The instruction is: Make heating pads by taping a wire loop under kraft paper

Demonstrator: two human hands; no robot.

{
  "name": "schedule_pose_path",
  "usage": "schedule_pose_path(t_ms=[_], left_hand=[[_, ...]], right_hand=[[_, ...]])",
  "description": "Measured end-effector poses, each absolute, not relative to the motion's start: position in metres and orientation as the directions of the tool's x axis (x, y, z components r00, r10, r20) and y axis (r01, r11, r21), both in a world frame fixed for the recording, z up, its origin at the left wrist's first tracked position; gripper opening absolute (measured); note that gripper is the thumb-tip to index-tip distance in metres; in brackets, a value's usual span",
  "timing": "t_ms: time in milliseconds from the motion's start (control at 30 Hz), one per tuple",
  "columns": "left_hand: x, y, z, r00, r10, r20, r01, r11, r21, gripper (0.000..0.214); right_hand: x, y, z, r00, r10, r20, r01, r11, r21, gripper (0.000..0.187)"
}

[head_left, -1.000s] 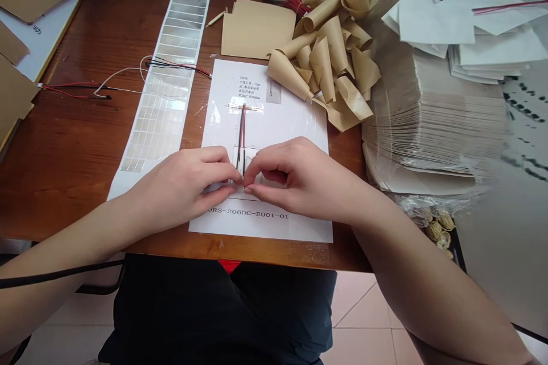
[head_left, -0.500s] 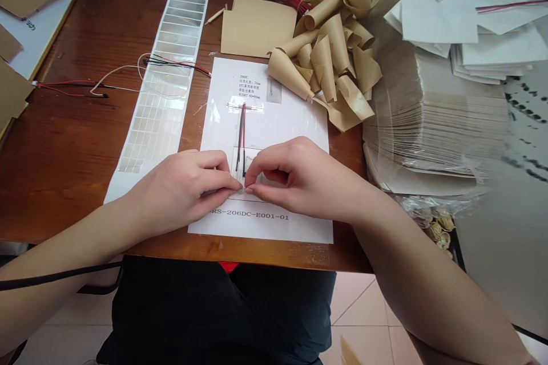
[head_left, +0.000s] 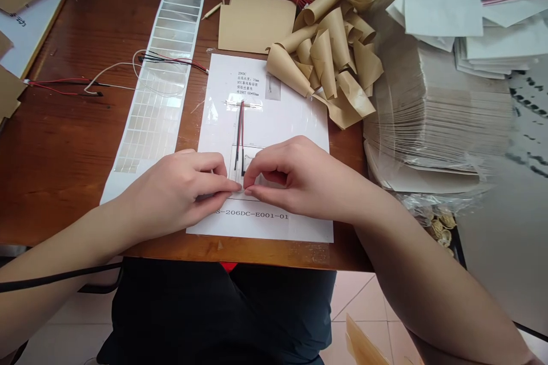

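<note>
A printed white sheet (head_left: 274, 125) lies on the wooden table (head_left: 77, 148) in front of me. A short red and black wire pair (head_left: 240, 125) runs down its middle, taped at the top. My left hand (head_left: 184, 188) and my right hand (head_left: 295, 177) meet fingertip to fingertip at the wires' lower end. Both hands pinch a small clear piece there, pressed onto the sheet. What exactly the fingers hold is too small to name.
A long strip of silver labels (head_left: 162, 68) runs along the left. Loose red, black and white wires (head_left: 107, 80) lie across it. Rolled brown paper cones (head_left: 329, 57) sit behind the sheet. A tall stack of paper sheets (head_left: 440, 114) stands at right.
Both hands stay pinched at the same spot on the sheet. The view has drifted slightly, and a brown paper scrap has come into view at the bottom edge.
</note>
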State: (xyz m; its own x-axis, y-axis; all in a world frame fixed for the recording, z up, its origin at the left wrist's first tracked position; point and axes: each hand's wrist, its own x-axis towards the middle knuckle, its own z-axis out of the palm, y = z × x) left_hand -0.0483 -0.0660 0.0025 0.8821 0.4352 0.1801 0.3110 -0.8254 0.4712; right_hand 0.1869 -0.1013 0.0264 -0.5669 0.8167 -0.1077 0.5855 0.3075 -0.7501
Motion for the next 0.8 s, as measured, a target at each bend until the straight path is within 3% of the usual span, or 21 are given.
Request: schedule_pose_path(t_ms=[167,567,800], left_hand=[[-0.054,-0.065,-0.001,0.915,0.336,0.221,0.271,-0.921,0.281,0.029],[-0.047,-0.075,0.01,0.945,0.172,0.279,0.188,-0.982,-0.029,0.024],[-0.049,-0.077,0.007,0.946,0.13,0.295,0.159,-0.984,-0.076,0.02]], right_hand=[[0.186,-0.1,0.026,-0.571,0.813,-0.119,0.601,0.315,-0.734,0.011],[0.189,-0.101,0.03,-0.559,0.818,-0.139,0.675,0.351,-0.648,0.014],[0.19,-0.1,0.028,-0.557,0.817,-0.149,0.688,0.354,-0.633,0.014]])
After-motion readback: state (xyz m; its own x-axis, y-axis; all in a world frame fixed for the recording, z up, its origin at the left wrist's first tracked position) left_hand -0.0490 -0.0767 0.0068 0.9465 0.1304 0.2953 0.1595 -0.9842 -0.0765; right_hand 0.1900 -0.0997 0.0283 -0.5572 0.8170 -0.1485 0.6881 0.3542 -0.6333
